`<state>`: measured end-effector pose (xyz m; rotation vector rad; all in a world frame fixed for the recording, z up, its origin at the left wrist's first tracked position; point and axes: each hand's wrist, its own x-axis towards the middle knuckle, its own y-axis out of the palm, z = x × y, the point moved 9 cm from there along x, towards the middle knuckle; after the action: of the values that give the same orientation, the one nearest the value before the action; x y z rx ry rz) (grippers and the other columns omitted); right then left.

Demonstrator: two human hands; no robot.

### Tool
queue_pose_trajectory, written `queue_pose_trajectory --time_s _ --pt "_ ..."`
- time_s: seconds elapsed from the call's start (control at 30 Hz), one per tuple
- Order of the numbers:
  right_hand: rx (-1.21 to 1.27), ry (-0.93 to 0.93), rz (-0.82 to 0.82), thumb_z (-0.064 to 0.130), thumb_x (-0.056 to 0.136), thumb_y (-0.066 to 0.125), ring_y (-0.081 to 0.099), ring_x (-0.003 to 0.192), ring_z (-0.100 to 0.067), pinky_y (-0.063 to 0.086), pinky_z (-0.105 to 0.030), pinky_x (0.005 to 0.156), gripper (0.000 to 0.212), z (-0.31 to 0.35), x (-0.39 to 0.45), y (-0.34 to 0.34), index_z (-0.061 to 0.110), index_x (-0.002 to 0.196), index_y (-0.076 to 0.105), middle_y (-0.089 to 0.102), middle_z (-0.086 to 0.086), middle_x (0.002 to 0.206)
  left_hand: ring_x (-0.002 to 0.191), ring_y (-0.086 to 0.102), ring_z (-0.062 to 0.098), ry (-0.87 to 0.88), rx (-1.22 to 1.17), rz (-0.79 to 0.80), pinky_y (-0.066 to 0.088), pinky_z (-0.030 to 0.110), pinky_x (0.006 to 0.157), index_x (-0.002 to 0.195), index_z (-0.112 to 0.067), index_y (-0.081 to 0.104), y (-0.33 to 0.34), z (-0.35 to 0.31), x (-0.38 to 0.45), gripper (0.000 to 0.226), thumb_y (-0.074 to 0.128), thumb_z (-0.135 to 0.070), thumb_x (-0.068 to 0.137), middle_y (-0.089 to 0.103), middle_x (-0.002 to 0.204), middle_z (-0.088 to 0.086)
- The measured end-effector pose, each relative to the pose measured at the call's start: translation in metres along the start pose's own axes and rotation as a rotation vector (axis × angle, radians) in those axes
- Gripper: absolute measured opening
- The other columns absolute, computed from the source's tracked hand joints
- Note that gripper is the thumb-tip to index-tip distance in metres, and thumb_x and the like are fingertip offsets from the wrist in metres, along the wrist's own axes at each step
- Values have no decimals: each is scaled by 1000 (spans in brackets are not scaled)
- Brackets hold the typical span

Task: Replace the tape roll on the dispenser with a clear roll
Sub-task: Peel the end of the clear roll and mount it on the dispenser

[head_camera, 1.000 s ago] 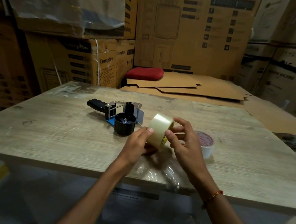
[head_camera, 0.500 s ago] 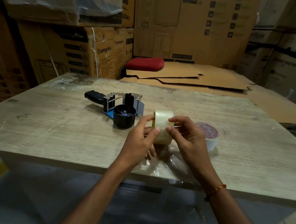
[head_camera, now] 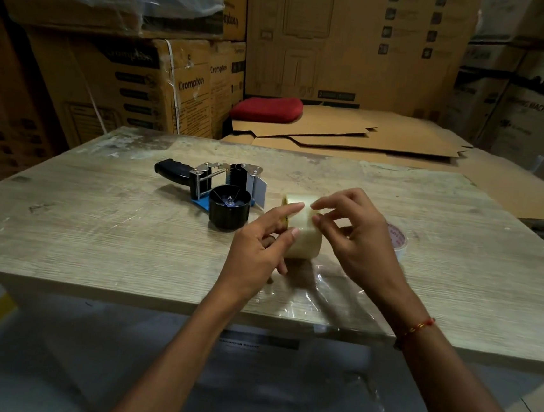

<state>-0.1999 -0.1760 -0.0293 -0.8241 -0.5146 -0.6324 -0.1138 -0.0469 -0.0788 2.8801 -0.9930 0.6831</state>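
My left hand (head_camera: 256, 254) grips the clear tape roll (head_camera: 303, 230) from its near side, index finger laid along the top, closed on it just above the table (head_camera: 94, 238). My right hand (head_camera: 357, 237) has thumb and forefinger nearly pinched together at the roll's upper face, probably picking for the loose end, though I can't make out the end itself. The roll should be light and stiff, slick on its wound face, so I'd hold it by the rims or through the core. The tape gun (head_camera: 213, 185) lies just left of it with its black hub (head_camera: 229, 206) bare; a white printed roll (head_camera: 397, 241) sits behind my right hand. Compared with a second ago, the roll is turned edge-on to me and my fingers have shifted onto its top.
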Motion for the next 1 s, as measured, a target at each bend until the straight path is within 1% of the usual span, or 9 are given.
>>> queue_pose_trajectory --time_s 0.2,0.3,0.43,0.5,0.6,0.73,0.83,0.9,1.0 --pt "-189 -88 -25 11 96 63 59 87 -14 54 -28 69 2 14 3 5 11 98 64 51 4 103 49 50 6 -19 -35 -17 46 21 47 125 -34 65 -2 3 0 35 64 -15 96 61 87 5" --pt "-191 -102 -49 12 98 60 59 87 -16 55 -33 69 2 18 0 6 11 99 61 53 2 103 49 48 7 -22 -32 -31 46 21 46 124 -33 65 -3 2 0 34 63 -14 96 63 89 11" --pt "53 104 -109 20 100 60 64 89 -11 53 -21 71 6 0 -10 -3 19 105 57 63 5 98 50 52 4 -14 -27 -47 45 19 46 127 -30 65 -4 0 0 34 61 -13 97 60 88 12" --pt "150 243 -25 26 97 65 66 91 -6 53 -17 73 20 -14 -20 7 21 114 56 67 6 98 50 54 4 -9 -26 -59 44 17 46 128 -29 65 -5 -1 -1 35 61 -12 97 61 89 10" --pt "354 349 105 24 95 69 73 96 -12 61 -34 83 35 -25 -33 25 24 127 54 75 -2 101 48 53 5 14 -11 -93 44 18 44 126 -31 66 -8 -3 -4 36 62 -11 97 61 88 4" --pt "580 379 67 11 96 66 73 101 -25 61 -46 88 34 -29 -34 27 23 127 57 74 -11 106 51 53 16 198 324 -171 49 28 49 128 -30 67 -8 -17 -7 34 65 -21 95 59 95 -4" --pt "554 348 46 14 96 68 71 101 -30 62 -42 83 34 -28 -35 28 27 126 58 70 -18 106 63 51 11 312 561 -258 54 31 58 121 -27 70 -10 -32 -8 31 60 -36 93 48 103 -4" --pt "568 341 43 14 96 67 72 100 -28 63 -41 80 35 -30 -36 30 26 127 58 70 -16 105 84 53 12 351 656 -292 54 31 69 119 -24 70 -12 -42 -4 32 62 -38 91 49 110 -1" --pt "522 296 49 13 97 66 72 96 -21 60 -31 74 38 -28 -35 29 21 132 57 71 -9 100 104 48 15 429 828 -185 47 33 84 123 -21 67 -1 -56 12 38 64 -40 90 54 120 1"
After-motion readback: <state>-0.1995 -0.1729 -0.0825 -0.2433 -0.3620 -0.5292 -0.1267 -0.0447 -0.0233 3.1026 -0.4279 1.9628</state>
